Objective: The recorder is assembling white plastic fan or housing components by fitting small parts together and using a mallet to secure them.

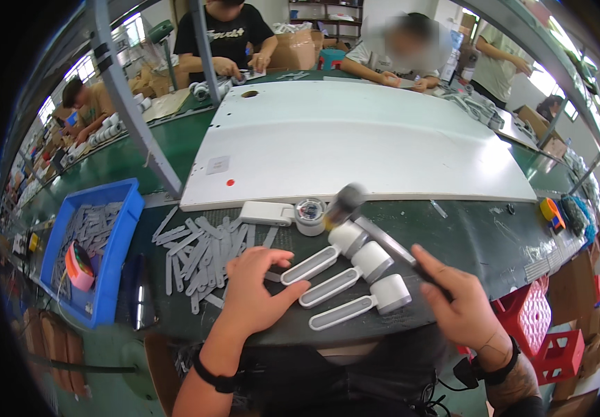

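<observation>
My right hand [463, 299] is wrapped round the black handle of a hammer [391, 241]. Its metal shaft runs up and left to a dark head, blurred by motion, above the white parts. Below the hammer, three white handle-shaped parts with grey inlays and round ends lie slanted side by side: an upper part [314, 264], a middle part [332, 285] and a lower part [345, 313]. My left hand [258, 288] is open with curved fingers, thumb and forefinger apart around the upper part's narrow end. Whether they press on it I cannot tell.
Another white part [270, 213] with an open round end [309, 214] lies behind. Left are loose grey strips [206, 260] and a blue bin [133, 215] of strips. A large white panel [362, 142] spans the bench's back. Red stools [557, 354] stand right. Several people work beyond.
</observation>
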The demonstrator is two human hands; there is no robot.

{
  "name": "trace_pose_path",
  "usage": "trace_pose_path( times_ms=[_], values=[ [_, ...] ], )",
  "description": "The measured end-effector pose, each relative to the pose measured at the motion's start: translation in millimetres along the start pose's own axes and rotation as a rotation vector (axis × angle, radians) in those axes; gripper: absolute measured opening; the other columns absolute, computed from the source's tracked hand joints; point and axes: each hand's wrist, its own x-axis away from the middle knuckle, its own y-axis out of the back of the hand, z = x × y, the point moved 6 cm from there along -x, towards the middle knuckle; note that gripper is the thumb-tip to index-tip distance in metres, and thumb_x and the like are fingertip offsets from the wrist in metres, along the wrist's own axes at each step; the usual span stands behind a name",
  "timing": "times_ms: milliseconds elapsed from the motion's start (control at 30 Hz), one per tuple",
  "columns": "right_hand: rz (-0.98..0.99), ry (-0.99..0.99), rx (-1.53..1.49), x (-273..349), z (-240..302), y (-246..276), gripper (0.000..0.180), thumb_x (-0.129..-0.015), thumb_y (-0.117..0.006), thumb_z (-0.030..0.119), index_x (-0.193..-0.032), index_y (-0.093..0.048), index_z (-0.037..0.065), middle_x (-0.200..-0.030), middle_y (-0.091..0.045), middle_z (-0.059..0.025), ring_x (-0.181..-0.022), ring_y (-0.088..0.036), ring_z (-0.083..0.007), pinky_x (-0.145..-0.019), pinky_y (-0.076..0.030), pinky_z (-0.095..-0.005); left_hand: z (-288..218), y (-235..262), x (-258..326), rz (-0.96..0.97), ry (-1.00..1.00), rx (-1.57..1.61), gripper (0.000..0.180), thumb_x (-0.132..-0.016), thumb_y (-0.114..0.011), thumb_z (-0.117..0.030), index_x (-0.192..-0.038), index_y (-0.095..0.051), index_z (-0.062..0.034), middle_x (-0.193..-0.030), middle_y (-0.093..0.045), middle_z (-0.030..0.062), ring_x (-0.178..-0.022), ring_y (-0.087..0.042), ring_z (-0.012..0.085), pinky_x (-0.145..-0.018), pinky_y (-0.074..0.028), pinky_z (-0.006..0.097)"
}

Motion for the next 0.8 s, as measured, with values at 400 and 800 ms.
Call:
trace_pose_path(
  times_ms=[400,800],
  values=[
    [-0.674,-0.099,0.604,65,-174,92,0.054,-0.102,-0.072,0.001,-0.154,-0.073,0.015,-0.09,-0.064,-0.0116,-0.075,-0.064,-0.0305,-0.071,-0.054,-0.0405,-60,-47,-3,0.23,-0.042,-0.105,0.075,-0.081,-0.099,-0.048,-0.135,-0.072,-0.003,-0.141,-0.061,0.0208,-0.128,-0.063,0.0439,-0.112,-0.051,0.054],
    [-0.892,-0.242,0.33,96,-237,87,0.052,-0.104,-0.071,-0.001,-0.155,-0.07,0.007,-0.092,-0.064,-0.0116,-0.079,-0.061,-0.022,-0.076,-0.052,-0.0343,-76,-139,-236,-0.093,-0.039,-0.215,0.063,-0.094,-0.087,-0.051,-0.136,-0.073,-0.0079,-0.158,-0.057,0.0278,-0.143,-0.059,0.0411,-0.121,-0.045,0.055]
  ],
)
